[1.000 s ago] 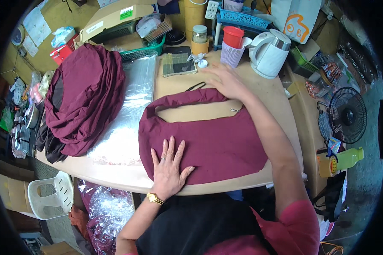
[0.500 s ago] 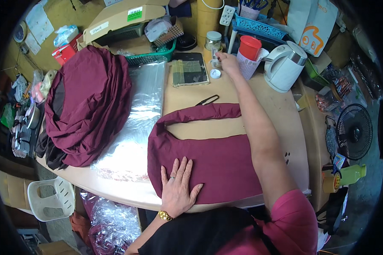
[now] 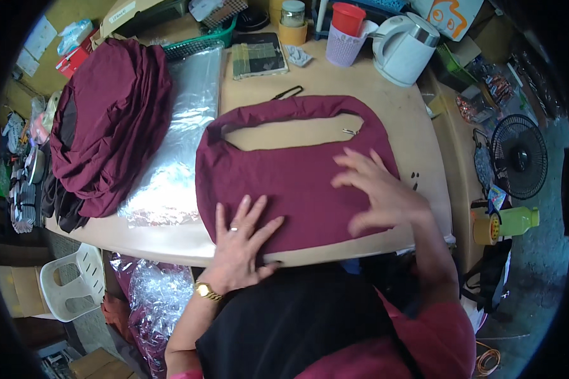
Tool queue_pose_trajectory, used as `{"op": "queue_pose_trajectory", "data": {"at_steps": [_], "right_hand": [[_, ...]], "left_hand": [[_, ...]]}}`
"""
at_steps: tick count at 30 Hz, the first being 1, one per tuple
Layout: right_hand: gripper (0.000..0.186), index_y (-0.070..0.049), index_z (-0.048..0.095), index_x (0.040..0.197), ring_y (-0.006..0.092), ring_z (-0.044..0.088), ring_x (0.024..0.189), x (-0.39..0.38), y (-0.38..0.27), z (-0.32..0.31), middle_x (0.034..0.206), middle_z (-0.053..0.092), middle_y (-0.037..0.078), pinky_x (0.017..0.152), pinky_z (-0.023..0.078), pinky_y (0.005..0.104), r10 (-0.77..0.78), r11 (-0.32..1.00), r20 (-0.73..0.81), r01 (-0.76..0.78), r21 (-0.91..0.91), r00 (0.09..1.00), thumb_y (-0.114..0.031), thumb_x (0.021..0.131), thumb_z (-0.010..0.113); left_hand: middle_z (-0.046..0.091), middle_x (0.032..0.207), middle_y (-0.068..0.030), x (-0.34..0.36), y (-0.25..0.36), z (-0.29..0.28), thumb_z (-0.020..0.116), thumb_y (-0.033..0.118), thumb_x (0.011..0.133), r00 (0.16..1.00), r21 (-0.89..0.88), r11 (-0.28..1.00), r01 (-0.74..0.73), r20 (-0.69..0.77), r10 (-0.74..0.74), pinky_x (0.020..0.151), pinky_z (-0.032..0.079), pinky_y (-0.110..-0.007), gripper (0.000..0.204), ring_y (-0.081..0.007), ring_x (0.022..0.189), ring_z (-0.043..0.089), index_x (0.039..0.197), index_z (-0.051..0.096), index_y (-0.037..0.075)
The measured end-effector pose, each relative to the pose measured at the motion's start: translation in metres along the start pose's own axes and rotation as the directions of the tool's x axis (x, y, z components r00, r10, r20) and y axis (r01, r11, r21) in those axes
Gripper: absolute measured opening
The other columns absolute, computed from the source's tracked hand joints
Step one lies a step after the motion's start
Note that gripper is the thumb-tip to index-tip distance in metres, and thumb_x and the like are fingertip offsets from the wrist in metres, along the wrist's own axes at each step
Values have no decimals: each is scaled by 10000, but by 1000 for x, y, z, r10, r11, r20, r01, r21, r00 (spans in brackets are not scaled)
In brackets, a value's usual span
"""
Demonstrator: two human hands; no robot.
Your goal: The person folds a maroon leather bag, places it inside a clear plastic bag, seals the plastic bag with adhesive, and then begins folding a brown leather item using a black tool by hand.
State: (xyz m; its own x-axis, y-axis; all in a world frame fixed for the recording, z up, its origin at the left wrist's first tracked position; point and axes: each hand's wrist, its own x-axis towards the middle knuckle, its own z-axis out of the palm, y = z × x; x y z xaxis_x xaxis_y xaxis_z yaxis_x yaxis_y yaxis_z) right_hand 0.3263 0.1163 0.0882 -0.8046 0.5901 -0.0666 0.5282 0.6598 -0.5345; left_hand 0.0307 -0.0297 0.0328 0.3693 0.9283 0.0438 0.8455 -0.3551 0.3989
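A maroon fabric bag (image 3: 310, 189) lies flat at the front of the table, its long strap looped toward the back, with a small metal piece (image 3: 349, 131) at the strap's right end. My left hand (image 3: 240, 246) rests on its lower-left part, fingers spread. My right hand (image 3: 376, 196) hovers over or lightly touches the right half, fingers apart and curved, slightly blurred, holding nothing. A black loop (image 3: 287, 91) pokes out just behind the strap. Left of the bag are clear plastic sheets (image 3: 164, 189) and a heaped pile of maroon fabric (image 3: 107, 132).
Along the tan table's (image 3: 411, 145) back stand a notebook (image 3: 258, 55), crumpled pale item (image 3: 299, 55), jar (image 3: 293, 14), red cup (image 3: 346, 18) in a lilac holder, and white kettle (image 3: 403, 54). A fan (image 3: 517, 155) stands right; a white chair (image 3: 73, 284) at lower left.
My right hand has come back down from beside the jar at the rear onto the bag's right half; a pale crumpled item now lies where it was. My left hand stays on the bag.
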Motion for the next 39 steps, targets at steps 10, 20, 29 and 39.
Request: {"op": "queue_pose_trajectory", "data": {"at_steps": [10,20,29,39], "right_hand": [[106,-48,653,835,205,598,1129,-85,38,27,943,672,29,1104,347,419,138,987,-559,-164,4,817,3,761,711],[456,-61,670,1150,304,542,1249,-59,-3,23,1320,565,137,1114,354,482,243,918,-441,-59,391,864,-177,736,823],[234,-16,632,791,384,632,791,-17,41,34,741,632,179,844,473,482,191,981,-278,-181,63,941,-224,871,705],[243,16,604,823,170,476,595,15,52,21,612,517,125,613,409,381,332,923,54,-336,188,942,-207,902,660]], "left_hand": [[583,925,-142,-2,-46,-21,676,-74,729,930,-257,962,88,-326,-172,698,493,-383,250,-341,833,597,950,636,36],[455,1454,-146,4,30,-50,804,384,766,992,109,991,-72,-94,82,1093,337,-548,741,-394,1351,423,1404,494,171],[693,942,-119,55,-5,-25,708,51,821,916,-34,991,132,-377,-135,691,501,-432,72,-341,825,664,876,664,36],[360,1551,-191,63,70,110,734,291,822,763,157,757,-634,-32,645,1150,268,-574,673,-382,1433,344,1410,495,68]]}}
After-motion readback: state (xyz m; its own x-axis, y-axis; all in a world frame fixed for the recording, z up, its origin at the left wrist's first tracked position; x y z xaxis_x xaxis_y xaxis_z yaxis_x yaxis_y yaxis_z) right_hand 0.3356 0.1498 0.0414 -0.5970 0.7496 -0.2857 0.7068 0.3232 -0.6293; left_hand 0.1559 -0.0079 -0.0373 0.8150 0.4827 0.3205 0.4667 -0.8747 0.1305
